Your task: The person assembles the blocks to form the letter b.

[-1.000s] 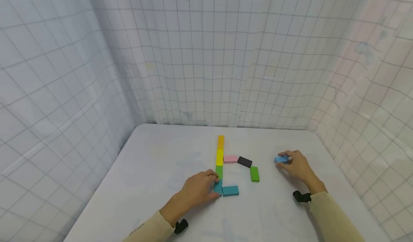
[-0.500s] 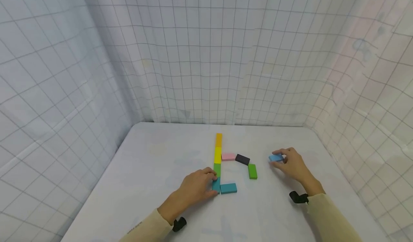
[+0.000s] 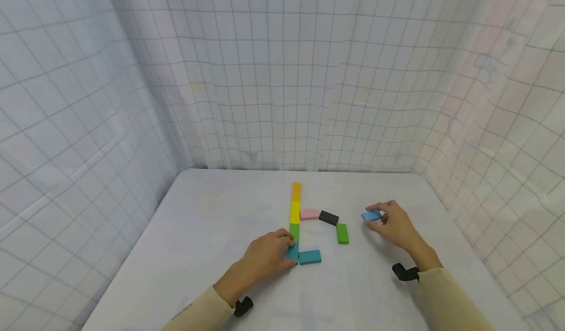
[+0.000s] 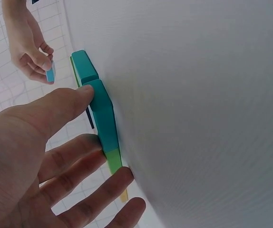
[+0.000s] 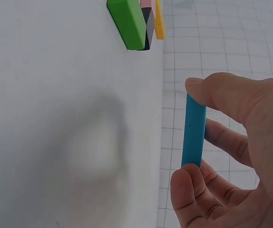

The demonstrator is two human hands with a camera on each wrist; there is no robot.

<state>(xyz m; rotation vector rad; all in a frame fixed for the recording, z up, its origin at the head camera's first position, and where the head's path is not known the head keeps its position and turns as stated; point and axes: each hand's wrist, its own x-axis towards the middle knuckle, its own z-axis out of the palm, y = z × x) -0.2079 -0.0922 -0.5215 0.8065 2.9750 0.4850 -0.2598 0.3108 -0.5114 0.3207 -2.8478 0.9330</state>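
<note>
My left hand [image 3: 265, 255] holds a teal block [image 4: 104, 118], the near end of a straight column, with thumb at one end and fingertips at the other. Beyond it in that column lie a light green block [image 3: 294, 232], a yellow block [image 3: 295, 212] and an orange block [image 3: 296, 191]. A second teal block [image 3: 310, 257] lies crosswise at the column's near right. Raised off the table, a light blue block [image 5: 193, 133] is pinched by its ends between the thumb and fingers of my right hand [image 3: 393, 225]. Its shadow falls on the table below in the right wrist view.
A pink block [image 3: 309, 214] extends right from the yellow one. A tilted black block [image 3: 328, 217] and a green block [image 3: 342, 234] continue the curve. The white table [image 3: 212, 213] is enclosed by grid-patterned curtains [image 3: 265, 76] at the back and sides.
My right hand has carried the light blue block left, toward the green and black blocks. The left hand keeps its place on the teal block; the whole view shifts slightly.
</note>
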